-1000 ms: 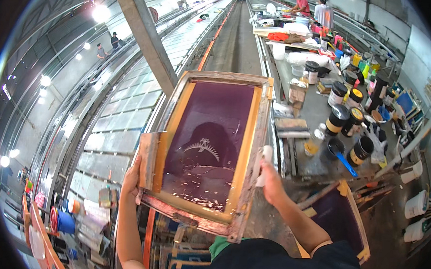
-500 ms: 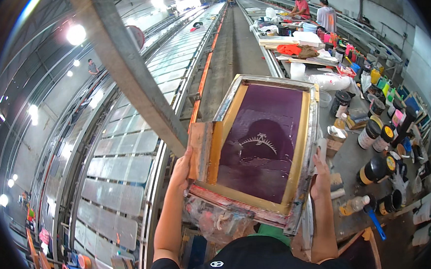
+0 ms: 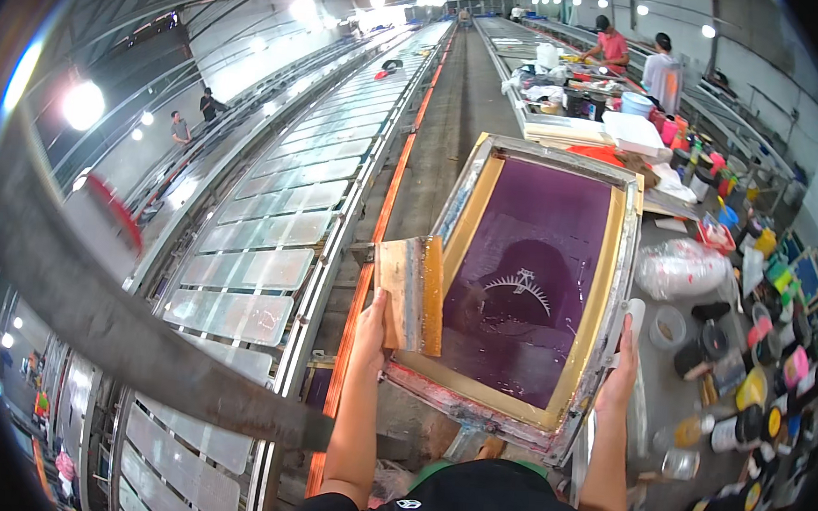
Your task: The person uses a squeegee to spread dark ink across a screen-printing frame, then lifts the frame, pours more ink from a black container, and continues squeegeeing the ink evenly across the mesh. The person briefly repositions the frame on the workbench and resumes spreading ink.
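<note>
A screen printing frame is held up in front of me, with purple mesh bordered by tan tape. A pale arc-shaped design shows in the mesh. My left hand is closed on a wooden squeegee with an amber blade, at the frame's left side; whether it also grips the frame is hidden. At the right edge, my right hand is closed around the frame beside a pale grip-like piece, its fingertips partly hidden.
A long printing table with rows of glossy panels runs along the left. A grey metal beam crosses the near left. On the right, a cluttered workbench bears jars, bottles and a plastic-wrapped bundle. Two people work farther back.
My view has turned, and the beam lies lower on the left. Frame and squeegee sit farther right in view, still in my hands. Another person shows at the far left.
</note>
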The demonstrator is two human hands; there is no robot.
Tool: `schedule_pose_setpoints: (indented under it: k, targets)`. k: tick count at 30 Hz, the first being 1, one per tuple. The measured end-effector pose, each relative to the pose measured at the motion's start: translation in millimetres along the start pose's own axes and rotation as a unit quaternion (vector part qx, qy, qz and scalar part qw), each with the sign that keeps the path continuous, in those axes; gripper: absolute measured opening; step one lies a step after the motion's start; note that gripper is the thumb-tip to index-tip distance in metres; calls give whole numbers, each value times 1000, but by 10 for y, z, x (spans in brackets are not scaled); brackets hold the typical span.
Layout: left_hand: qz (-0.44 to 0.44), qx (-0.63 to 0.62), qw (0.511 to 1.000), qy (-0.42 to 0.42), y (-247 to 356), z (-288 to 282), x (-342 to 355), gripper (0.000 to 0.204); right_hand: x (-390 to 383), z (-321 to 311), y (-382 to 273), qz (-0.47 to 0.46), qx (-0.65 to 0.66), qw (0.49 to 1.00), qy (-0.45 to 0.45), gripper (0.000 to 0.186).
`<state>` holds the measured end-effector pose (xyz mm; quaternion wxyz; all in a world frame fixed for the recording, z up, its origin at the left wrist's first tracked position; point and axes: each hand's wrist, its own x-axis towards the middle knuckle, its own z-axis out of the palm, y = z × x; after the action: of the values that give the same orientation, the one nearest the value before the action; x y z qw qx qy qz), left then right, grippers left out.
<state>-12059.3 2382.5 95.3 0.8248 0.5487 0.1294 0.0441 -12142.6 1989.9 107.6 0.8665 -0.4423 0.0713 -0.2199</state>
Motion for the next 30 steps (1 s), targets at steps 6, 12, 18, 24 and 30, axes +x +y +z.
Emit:
schedule_pose_setpoints:
  k: [6,12,18,24,30]
  targets:
    - [64,18,996,60,231,2,980,47,1395,594,813,22,2,999,-48,53]
    - [80,-27,989,125,228,-159,2129,48,2701,1281,1880,90,-2,992,-94,46]
    - [117,-60,980,148,511,-83,3818,62,4139,2301,2586,81,-62,991,-89,53]
    - [40,-35,994,95,922,255,5496,62,5264,2900,2864,79,-46,995,-24,51]
    - [17,-10,1000,11,975,910,7347,64,6449,3160,3301,41,-8,999,25,48]
